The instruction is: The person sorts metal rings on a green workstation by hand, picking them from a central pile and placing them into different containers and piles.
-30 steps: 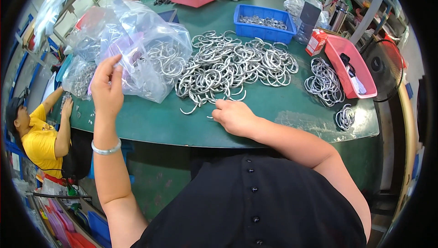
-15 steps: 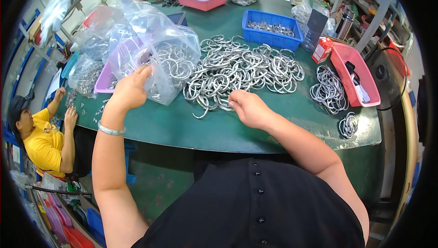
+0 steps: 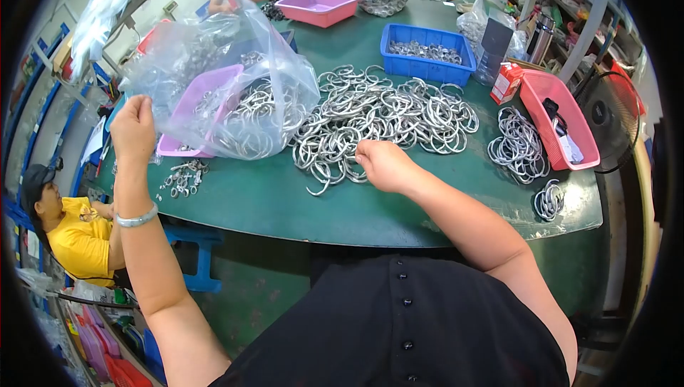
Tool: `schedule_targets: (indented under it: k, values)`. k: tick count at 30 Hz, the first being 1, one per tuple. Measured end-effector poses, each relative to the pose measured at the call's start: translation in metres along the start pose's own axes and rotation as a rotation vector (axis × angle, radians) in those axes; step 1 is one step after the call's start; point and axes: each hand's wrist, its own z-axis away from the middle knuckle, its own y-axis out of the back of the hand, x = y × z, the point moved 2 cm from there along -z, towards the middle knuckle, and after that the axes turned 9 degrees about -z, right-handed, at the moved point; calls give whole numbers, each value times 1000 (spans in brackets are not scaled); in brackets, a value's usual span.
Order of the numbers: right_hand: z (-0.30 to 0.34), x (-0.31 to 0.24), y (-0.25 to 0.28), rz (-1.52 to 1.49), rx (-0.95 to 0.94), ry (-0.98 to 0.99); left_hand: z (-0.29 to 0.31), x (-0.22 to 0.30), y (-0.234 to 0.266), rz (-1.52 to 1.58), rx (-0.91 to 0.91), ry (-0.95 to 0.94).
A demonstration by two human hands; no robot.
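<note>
My left hand [image 3: 133,128] is closed on the edge of a clear plastic bag [image 3: 281,84], stretching its mouth to the left. Silver C-shaped metal rings [image 3: 253,106] lie inside the bag, and a purple tray [image 3: 203,95] shows through its film. Right of the bag, a large heap of the same rings [image 3: 385,116] is spread over the green table [image 3: 285,205]. My right hand [image 3: 388,165] rests at the heap's near edge with fingers curled together. What they pinch, if anything, is hidden.
A blue bin [image 3: 427,66] of small metal parts stands behind the heap. At right are smaller ring piles [image 3: 519,146], a pink tray [image 3: 559,134], a red-white carton [image 3: 506,82] and a fan [image 3: 605,120]. One person in yellow [image 3: 78,241] sits left; another works at the back.
My left hand has moved left and slightly down, drawing the bag's edge out over the purple tray. Small metal parts on the table now show below it. My right hand stays beside the heap.
</note>
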Motion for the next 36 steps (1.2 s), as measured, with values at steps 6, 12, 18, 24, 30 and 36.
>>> schedule_targets:
  k: [6,12,18,24,30,36]
  values:
    - [-4,12,6,-27,41,-58,-24,8,-12,140,40,-30]
    - [-6,13,5,-30,30,-58,-121,21,-35,617,65,381]
    - [2,9,11,-83,32,-13,-171,40,-17,1138,171,725]
    - [6,14,19,-151,45,-1,-121,42,-2,788,-54,440]
    - [14,19,24,-81,-129,-35,-64,39,31,391,-465,127]
    - [23,17,42,-247,-146,-78,-31,57,53,143,-183,-252]
